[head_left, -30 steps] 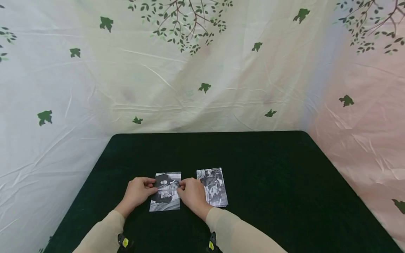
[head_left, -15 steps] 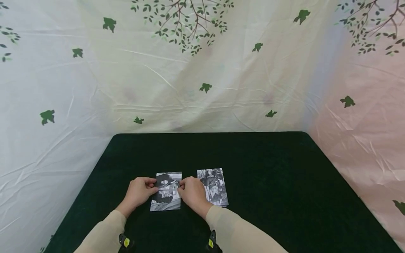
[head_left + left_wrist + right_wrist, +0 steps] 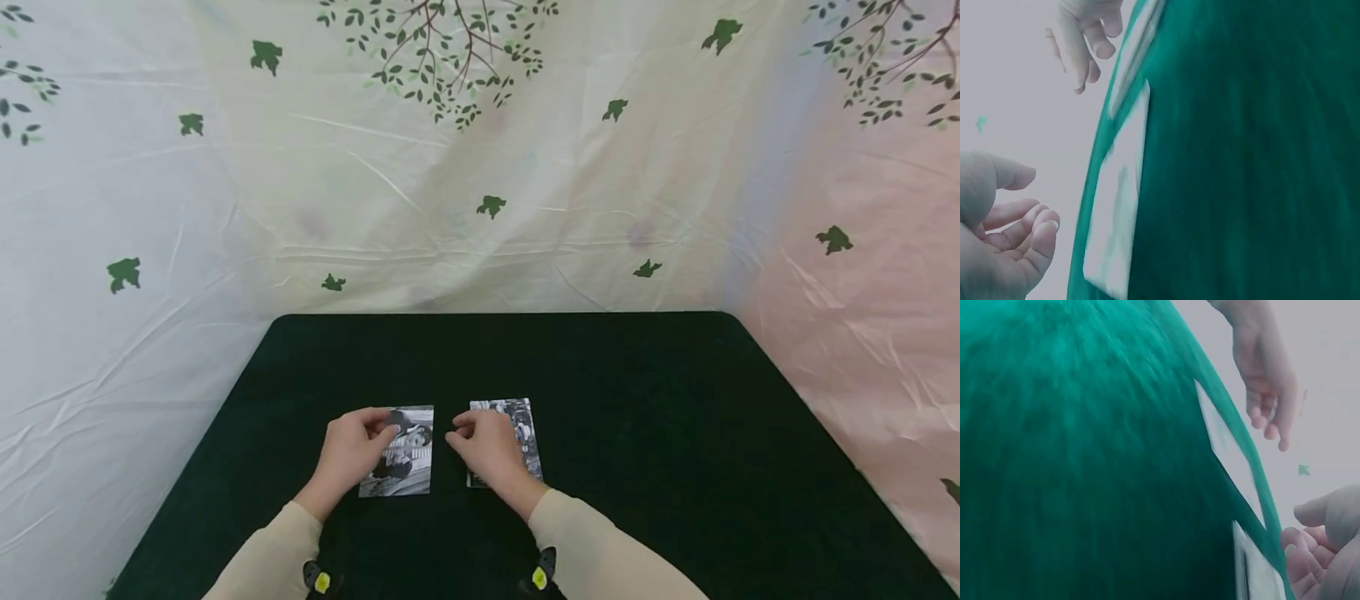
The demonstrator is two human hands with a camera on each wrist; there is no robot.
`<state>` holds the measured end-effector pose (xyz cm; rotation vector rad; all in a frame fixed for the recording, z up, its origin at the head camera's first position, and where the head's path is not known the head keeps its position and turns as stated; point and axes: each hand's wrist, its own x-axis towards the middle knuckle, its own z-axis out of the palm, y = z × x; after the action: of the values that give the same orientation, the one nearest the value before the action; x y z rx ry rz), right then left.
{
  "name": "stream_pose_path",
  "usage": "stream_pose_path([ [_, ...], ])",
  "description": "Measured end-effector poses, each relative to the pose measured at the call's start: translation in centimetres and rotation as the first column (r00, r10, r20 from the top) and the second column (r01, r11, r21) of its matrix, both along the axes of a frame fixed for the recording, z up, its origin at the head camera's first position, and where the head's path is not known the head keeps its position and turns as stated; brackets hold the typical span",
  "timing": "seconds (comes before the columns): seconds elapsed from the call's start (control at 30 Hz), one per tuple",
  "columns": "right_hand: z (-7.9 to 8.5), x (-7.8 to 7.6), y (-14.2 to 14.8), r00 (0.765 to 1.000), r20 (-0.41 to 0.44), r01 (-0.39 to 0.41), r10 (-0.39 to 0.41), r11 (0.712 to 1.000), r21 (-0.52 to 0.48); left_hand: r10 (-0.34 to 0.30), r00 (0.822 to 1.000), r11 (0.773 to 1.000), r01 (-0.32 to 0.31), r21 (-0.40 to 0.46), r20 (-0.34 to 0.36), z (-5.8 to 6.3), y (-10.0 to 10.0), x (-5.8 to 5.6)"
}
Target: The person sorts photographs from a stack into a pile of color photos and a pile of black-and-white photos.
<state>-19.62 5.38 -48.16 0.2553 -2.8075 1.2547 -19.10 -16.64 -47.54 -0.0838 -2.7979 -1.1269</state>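
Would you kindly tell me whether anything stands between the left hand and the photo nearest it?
Nothing visible does: the wrist views show just an open gap between the left hand and that photo. The right hand is aside, at the pile.

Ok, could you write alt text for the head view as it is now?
A left hand and a right hand, both empty, hover over a dark green table, partly hiding a left photo and a right photo, both black-and-white, lying apart. Behind the table is a pale, leaf-patterned cloth.
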Motion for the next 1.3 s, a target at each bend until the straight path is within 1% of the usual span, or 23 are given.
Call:
stream_pose_path([
  [0.13, 0.5, -0.2, 3.7, 0.995, 0.005, 0.1, -0.1, 0.995, -0.026, -0.03, 1.0, 0.999, 0.03, 0.039, -0.003, 0.5, 2.6, -0.1],
  [0.23, 0.6, -0.5, 6.3, 0.986, 0.005, 0.168, -0.168, 0.985, -0.03, -0.038, 0.999, 0.997, 0.038, 0.063, 0.007, 0.5, 4.5, -0.3],
  [0.37, 0.3, -0.8, 9.0, 0.972, 0.03, 0.235, -0.235, 0.972, -0.013, -0.071, 0.997, 0.994, 0.071, 0.085, 0.006, 0.3, 6.8, -0.4],
  [0.47, 0.0, -0.9, 10.3, 0.964, 0.049, 0.261, -0.261, 0.965, 0.003, -0.108, 0.994, 0.991, 0.108, 0.08, -0.01, 0.1, 8.2, -0.5],
  [0.57, -0.3, -0.8, 10.9, 0.961, 0.07, 0.266, -0.267, 0.964, 0.024, -0.112, 0.994, 0.991, 0.112, 0.069, 0.002, -0.3, 9.5, -0.5],
  [0.63, -0.5, -0.8, 11.0, 0.961, 0.089, 0.261, -0.262, 0.965, 0.032, -0.106, 0.994, 0.992, 0.104, 0.07, 0.025, -0.6, 10.1, -0.6],
  [0.73, -0.9, -0.8, 10.9, 0.96, 0.119, 0.25, -0.253, 0.967, 0.037, -0.088, 0.994, 0.994, 0.084, 0.074, 0.064, -0.9, 10.6, -0.5],
  [0.9, -1.6, -0.6, 10.5, 0.96, 0.153, 0.232, -0.236, 0.972, 0.039, -0.08, 0.992, 0.995, 0.074, 0.059, 0.098, -1.0, 10.8, -0.4],
  [1.17, -1.9, -0.8, 10.4, 0.96, 0.164, 0.224, -0.226, 0.974, 0.034, -0.07, 0.989, 0.996, 0.062, 0.069, 0.126, -1.2, 10.7, -0.6],
  [1.3, -1.8, -0.8, 10.2, 0.963, 0.153, 0.218, -0.223, 0.975, 0.05, -0.069, 0.989, 0.996, 0.061, 0.066, 0.13, -1.3, 10.8, -0.7],
])
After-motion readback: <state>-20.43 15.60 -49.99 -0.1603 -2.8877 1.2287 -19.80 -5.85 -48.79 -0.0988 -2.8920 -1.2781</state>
